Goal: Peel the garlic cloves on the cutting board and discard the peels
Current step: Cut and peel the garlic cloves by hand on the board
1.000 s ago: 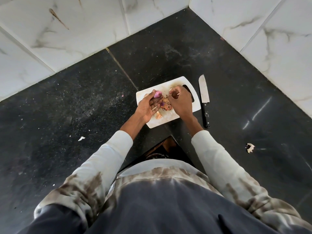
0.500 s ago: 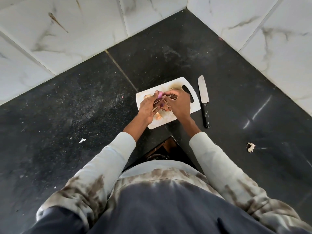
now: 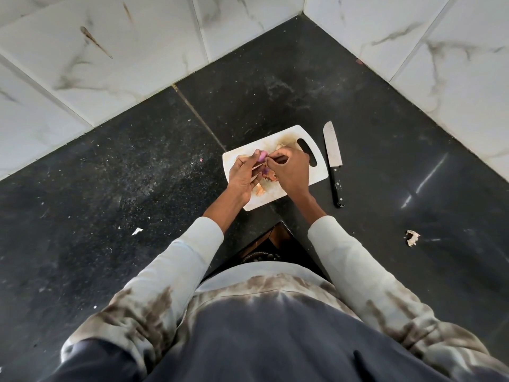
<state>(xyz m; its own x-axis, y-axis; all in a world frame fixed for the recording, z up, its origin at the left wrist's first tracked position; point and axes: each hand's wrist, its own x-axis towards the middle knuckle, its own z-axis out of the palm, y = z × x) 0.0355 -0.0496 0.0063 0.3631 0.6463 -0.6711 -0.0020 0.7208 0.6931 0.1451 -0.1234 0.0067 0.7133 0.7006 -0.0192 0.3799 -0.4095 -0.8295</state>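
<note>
Over the white plastic cutting board [image 3: 316, 175], the left hand [image 3: 243, 177] is pinching a purplish garlic clove [image 3: 262, 155] while the right hand [image 3: 292, 172] is nipping at its skin; the slick clove could be slipping onto the black counter [image 3: 110, 175].

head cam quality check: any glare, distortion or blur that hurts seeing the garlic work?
Head view: wide-angle bending bows the tile lines toward the edges; a bright glare streak lies on the black counter right of the knife; light is soft, shadows faint; the cutting board is sharp but small, and the left hand and right hand hide most of the pinkish clove.
</note>
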